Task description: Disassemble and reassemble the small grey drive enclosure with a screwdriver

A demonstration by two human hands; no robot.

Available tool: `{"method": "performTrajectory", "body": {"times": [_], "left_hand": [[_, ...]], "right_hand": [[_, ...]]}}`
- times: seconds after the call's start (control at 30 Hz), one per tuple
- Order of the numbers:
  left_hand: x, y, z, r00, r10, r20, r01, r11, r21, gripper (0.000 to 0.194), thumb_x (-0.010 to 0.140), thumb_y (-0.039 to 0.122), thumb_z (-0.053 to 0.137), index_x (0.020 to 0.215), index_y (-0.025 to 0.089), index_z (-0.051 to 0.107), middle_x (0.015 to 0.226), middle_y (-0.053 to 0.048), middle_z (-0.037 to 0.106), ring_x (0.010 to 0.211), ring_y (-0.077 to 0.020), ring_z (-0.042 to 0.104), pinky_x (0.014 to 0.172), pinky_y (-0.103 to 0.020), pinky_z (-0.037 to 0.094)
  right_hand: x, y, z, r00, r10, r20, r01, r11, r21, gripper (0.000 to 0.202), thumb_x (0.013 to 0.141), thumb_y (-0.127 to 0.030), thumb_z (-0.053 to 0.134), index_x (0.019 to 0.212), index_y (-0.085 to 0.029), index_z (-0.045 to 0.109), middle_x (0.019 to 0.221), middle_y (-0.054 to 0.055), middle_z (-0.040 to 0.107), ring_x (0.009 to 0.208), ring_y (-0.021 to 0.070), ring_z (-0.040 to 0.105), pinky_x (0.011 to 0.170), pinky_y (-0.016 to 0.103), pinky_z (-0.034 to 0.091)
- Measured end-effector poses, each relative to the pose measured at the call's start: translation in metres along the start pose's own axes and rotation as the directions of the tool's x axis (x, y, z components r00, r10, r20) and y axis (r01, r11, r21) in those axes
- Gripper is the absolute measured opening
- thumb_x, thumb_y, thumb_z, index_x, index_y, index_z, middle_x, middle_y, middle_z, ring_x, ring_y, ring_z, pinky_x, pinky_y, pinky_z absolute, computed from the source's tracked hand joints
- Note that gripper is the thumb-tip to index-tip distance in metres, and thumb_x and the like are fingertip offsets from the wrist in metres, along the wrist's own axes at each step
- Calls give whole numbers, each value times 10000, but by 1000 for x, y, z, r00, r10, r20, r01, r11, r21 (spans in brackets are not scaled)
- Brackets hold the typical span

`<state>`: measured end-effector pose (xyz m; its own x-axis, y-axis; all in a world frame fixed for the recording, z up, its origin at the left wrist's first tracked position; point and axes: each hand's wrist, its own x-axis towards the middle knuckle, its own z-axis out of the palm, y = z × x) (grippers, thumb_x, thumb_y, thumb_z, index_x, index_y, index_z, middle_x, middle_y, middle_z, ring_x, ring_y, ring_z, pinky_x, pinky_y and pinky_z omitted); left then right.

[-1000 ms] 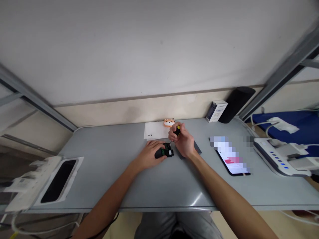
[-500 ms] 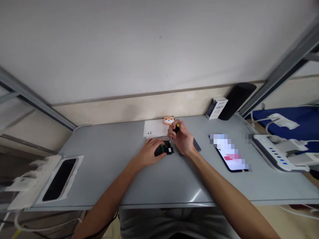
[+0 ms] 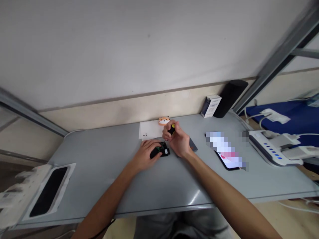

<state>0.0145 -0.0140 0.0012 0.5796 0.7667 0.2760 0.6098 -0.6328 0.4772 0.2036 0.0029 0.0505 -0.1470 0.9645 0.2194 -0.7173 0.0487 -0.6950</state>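
Note:
My left hand [image 3: 147, 155] lies over a small opened black device [image 3: 163, 152] on the desk, its fingers and thumb gripping it. Bits of green circuit board and a white label show on the device. In my right hand [image 3: 179, 141] is a screwdriver [image 3: 171, 130] with a black and yellow handle, held upright in wrapped fingers. Its tip points down at the device's upper right part; whether it touches is too small to tell. Behind the hands is a white sheet of paper [image 3: 150, 128] with several tiny dark screws [image 3: 145, 134].
An orange animal-faced item [image 3: 163, 120] sits at the paper's back edge. A dark grey flat piece [image 3: 193, 145] lies partly under my right wrist. To the right are a lit phone [image 3: 228, 156], a power strip [image 3: 274, 149], a box [image 3: 211, 106] and a black cylinder [image 3: 230, 99].
The view has shifted, so the desk and things on it sit further left in the picture. Both hands keep their grips on the device and the screwdriver.

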Motion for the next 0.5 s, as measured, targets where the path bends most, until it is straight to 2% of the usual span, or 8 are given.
{"method": "performTrajectory", "body": {"times": [0.17,0.33,0.4,0.5], "left_hand": [[-2,-8,1,989,14,-149,-22,998,-52,140,1038,287,584,1008,234,710,1203,-75,763,1158,-240,683,1046,-455,486],[8,-16,-20,980,-15,-201,-4,996,-95,206,1042,352,613,934,232,741,968,-59,770,940,-213,704,928,-401,528],[23,-18,-28,979,-39,-199,39,999,-3,207,1039,343,623,932,234,763,975,-61,767,949,-220,689,910,-395,519],[57,-20,-30,991,-67,-118,93,969,229,167,1017,301,661,931,236,788,984,-61,765,1031,-252,661,958,-422,480]], "right_hand": [[0,-5,2,999,28,-40,-24,996,90,403,978,-584,560,764,-244,531,626,-42,309,543,135,287,569,280,346],[7,-21,-7,983,-62,-171,93,979,180,391,1028,-527,487,760,-245,523,633,-40,308,535,134,299,564,265,380],[10,-29,-12,972,-86,-217,127,975,184,397,1034,-534,483,758,-249,505,635,-42,312,530,135,310,564,268,404],[13,-31,-17,966,-90,-242,137,973,185,391,1033,-526,491,755,-250,487,638,-38,352,532,138,339,566,275,425]]}}
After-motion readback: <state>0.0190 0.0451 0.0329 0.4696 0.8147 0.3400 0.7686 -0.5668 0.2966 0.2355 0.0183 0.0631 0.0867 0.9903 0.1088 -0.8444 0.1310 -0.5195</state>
